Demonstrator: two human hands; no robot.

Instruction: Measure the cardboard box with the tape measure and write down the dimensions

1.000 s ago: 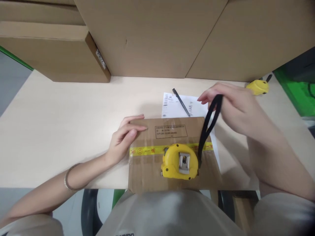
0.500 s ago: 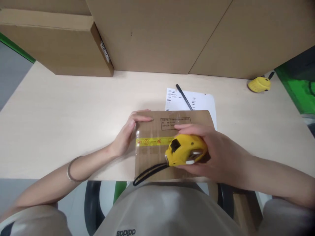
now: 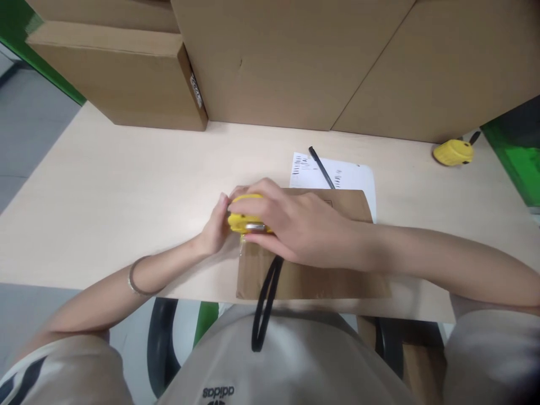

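My right hand (image 3: 304, 228) is wrapped over a yellow tape measure (image 3: 248, 214), held above the left end of a cardboard box (image 3: 312, 284). A black wrist strap (image 3: 266, 304) hangs from the tape measure toward my shirt. My left hand (image 3: 217, 225) is at the box's left edge, close against the front of the tape measure. Its thumb points up and its fingers curl in behind the tool, so what they grip is hidden. The box lies flat at the table's front edge, and my right hand and forearm cover much of its top.
Behind the box, a marked paper sheet (image 3: 354, 177) lies partly under it, with a black pen (image 3: 322, 167) on top. Another yellow tape measure (image 3: 453, 152) sits at the back right. Large cardboard boxes (image 3: 287, 67) line the table's (image 3: 139, 185) rear, with a smaller carton (image 3: 113, 84) at left.
My right hand has carried the tape measure left and turned it, from the box's middle to its left edge. My left fingers have left the box's top, and the strap now hangs down.
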